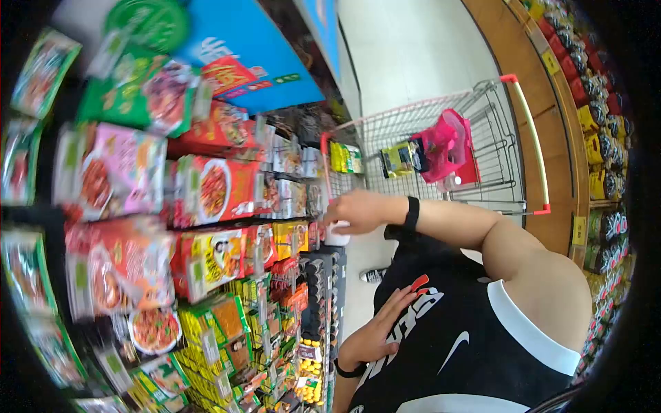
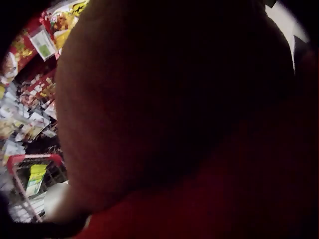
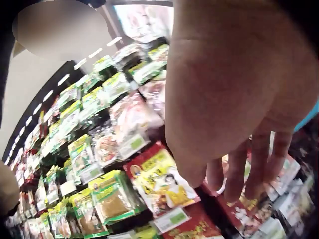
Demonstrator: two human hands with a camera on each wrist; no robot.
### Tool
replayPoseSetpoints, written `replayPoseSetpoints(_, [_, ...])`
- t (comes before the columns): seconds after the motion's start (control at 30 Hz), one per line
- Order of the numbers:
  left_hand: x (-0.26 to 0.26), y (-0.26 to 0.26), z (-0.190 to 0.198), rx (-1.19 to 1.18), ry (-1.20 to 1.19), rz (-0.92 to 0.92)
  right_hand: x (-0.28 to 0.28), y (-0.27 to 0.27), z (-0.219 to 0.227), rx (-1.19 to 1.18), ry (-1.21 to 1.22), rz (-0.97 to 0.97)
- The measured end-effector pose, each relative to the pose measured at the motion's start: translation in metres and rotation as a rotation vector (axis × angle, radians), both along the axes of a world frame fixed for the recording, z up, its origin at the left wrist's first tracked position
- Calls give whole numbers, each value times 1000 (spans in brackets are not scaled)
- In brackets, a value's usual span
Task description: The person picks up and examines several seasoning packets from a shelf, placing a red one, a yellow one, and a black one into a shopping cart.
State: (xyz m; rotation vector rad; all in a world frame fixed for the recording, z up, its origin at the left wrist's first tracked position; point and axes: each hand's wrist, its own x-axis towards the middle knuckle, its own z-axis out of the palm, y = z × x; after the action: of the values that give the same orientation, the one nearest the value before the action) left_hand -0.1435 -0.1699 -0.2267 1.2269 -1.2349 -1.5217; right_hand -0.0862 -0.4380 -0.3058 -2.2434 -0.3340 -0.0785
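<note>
My left hand [image 1: 379,330] rests flat against the front of the black jersey [image 1: 454,330], fingers extended. In the left wrist view the palm side is dark and fills most of the picture. My right hand [image 1: 361,212] reaches out in front of the shelf, beside the near end of the shopping cart [image 1: 375,124]. Its fingers [image 3: 234,174] hang loosely bent, with nothing seen in them. Nearest to them in the right wrist view is a red and yellow food packet [image 3: 162,181], overlapped by the hand's edge.
Hanging packets in several colours fill the shelf, among them a pink packet [image 1: 124,168] and a green one [image 1: 148,93]. The cart holds a bright pink item [image 1: 444,144] and yellow packets [image 1: 344,158]. A wooden display [image 1: 544,138] with bagged goods lines the other side of the aisle.
</note>
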Motion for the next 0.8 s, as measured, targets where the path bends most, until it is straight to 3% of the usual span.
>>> replayPoseSetpoints(0.1, [-3, -40, -2, 142, 1, -9, -8, -59, -91, 111, 258, -166])
replayPoseSetpoints(0.17, [-2, -55, -4, 218, 58, -48, -21, -94, -182, -49, 402, -338])
replayPoseSetpoints(0.23, [2, -72, -6, 316, 98, -64, -45, -130, -225, -112, 642, -388])
replayPoseSetpoints(0.3, [12, -98, 5, 400, 113, -92, -78, -161, -334, 13, 633, -360])
replayPoseSetpoints(0.4, [21, -125, 6, 467, 146, -105, -132, -185, -404, 209, 849, -833])
replayPoseSetpoints(0.43, [23, -131, 4, 487, 163, -109, -148, -192, -424, 261, 868, -960])
replayPoseSetpoints(0.5, [25, -140, 0, 521, 182, -118, -169, -209, -449, 454, 912, -929])
replayPoseSetpoints(0.53, [26, -144, -1, 536, 192, -125, -170, -216, -450, 230, 893, -854])
replayPoseSetpoints(0.57, [28, -150, -2, 547, 199, -128, -173, -218, -449, 154, 874, -804])
replayPoseSetpoints(0.67, [32, -161, -6, 570, 214, -136, -176, -211, -490, 221, 983, -868])
replayPoseSetpoints(0.73, [34, -167, -7, 579, 215, -146, -166, -213, -476, 390, 1112, -932])
replayPoseSetpoints(0.8, [35, -172, -7, 581, 213, -157, -165, -211, -496, 370, 1111, -895])
